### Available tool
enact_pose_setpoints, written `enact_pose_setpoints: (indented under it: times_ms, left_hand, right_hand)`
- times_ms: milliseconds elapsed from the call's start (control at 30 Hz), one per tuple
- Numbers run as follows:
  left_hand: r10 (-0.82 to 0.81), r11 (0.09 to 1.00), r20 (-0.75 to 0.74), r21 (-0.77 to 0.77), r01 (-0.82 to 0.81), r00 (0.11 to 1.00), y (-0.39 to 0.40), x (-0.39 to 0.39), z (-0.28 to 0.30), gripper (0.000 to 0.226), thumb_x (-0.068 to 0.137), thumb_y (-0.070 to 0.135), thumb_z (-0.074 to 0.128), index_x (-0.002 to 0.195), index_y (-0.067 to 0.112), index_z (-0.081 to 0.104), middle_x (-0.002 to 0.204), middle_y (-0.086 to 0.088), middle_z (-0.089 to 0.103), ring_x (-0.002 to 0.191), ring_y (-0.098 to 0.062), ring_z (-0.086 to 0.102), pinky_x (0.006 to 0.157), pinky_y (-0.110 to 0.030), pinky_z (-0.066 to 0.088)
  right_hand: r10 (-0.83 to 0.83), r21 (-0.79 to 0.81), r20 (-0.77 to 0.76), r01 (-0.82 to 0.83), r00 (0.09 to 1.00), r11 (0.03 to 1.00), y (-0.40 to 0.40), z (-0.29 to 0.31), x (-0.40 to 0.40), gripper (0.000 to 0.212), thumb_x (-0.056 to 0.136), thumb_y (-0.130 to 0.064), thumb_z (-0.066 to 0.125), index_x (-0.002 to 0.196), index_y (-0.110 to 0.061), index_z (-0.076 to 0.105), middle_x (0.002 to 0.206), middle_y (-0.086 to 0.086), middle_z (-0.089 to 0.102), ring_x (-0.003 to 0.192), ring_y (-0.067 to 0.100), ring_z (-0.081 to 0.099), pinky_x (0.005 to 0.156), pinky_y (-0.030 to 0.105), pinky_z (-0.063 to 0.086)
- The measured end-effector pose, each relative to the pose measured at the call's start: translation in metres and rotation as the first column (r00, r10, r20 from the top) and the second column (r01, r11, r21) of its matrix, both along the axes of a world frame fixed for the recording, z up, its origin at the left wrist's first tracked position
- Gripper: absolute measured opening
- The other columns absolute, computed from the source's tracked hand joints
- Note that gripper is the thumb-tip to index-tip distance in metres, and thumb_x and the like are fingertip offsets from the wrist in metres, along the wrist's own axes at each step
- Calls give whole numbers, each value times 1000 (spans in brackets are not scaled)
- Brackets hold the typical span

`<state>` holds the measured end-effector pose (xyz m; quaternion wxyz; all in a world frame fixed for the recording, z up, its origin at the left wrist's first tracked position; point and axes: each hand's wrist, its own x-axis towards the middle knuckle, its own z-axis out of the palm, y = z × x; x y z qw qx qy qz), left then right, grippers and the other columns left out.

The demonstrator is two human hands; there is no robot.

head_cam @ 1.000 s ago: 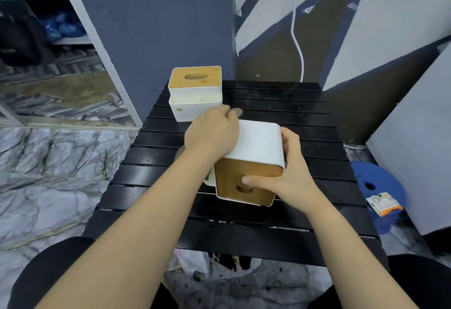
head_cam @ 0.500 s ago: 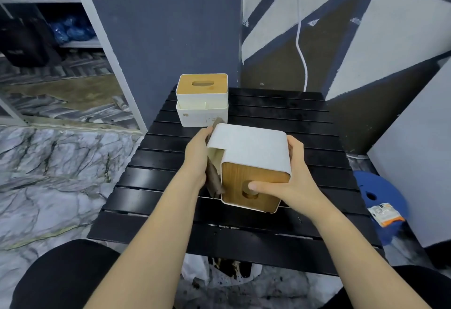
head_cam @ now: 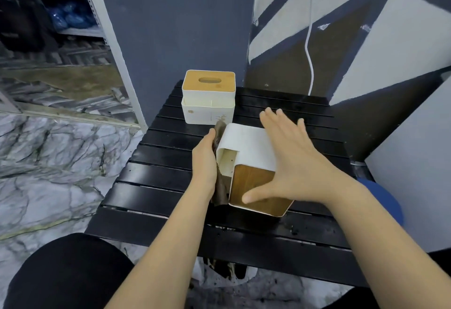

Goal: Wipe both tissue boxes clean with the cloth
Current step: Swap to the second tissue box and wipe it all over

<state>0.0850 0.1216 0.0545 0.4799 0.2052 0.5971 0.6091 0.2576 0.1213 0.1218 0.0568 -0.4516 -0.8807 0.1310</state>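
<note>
— Bamboo lid faces the camera: near tissue box [head_cam: 253,159] is tipped on its side, just inside the table's [head_cam: 156,186] near edge, about mid-width, wood face toward the person, white plastic shell running away toward the far edge. Long axis near-to-far, roughly.

— Hands?

— Right hand [head_cam: 292,159] is splayed flat over the box's upper side, fingers straight, thumb pressed on the wood face. Steadying it, no curl round anything. Left hand [head_cam: 205,159] sits at the box's left side, pressing the brown cloth [head_cam: 220,186] against the white wall. Cloth is sandwiched between palm and box, a tail hanging to the slats and a tip poking out at the far end. Whether the fingers curl round the cloth, cannot tell; they're hidden behind it.

— So which relation matters?

— Cloth is directly left of the box, touching its left wall, which has an open side pocket. Judged next stroke runs along that wall, near-to-far, with the right hand bracing from above. Left hand is the wiping one and the closer to that face.

— Textures?

— Shell smooth, matte white, rounded corners. Lid warm wood grain. Cloth soft, dark brown, limp. Table black slats, glossy, gaps between.

— Further back?

— Second tissue box [head_cam: 208,97] upright at the far left corner, same white body, bamboo top with oval slot, some smudges on its front. Well apart from both hands. Looks not yet cleaned, as a guess.
</note>
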Motion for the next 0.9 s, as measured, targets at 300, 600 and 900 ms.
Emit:
enact_pose_setpoints:
  times_ms: [300,600,900]
  left_hand:
    - [-16,978,-92,205,34,996,-4,-9,29,24,102,31,54,91,25,74,86,11,73,91,-12,66,76,-26,48]
    - [-174,791,-951,19,611,255,-16,25,67,44,107,37,42,150,41,44,156,16,45,150,-17,33,122,-41,24]
    - [-161,791,-972,-232,566,-173,-17,63,46,48,108,39,33,155,32,39,159,6,42,153,-25,27,124,-39,13]
  right_hand:
    - [-32,171,-167,61,986,983,3,6,-41,102,58,-48,91,139,-18,38,122,-4,38,109,13,29,105,37,33]
    - [-301,-241,-807,182,508,953,-31,-51,-14,112,54,-20,102,138,-22,29,136,-11,46,125,-1,54,98,23,52]
    - [-388,-344,-844,180,371,921,-55,-94,13,101,62,-8,97,138,-17,32,127,-30,51,117,-11,56,89,9,48]
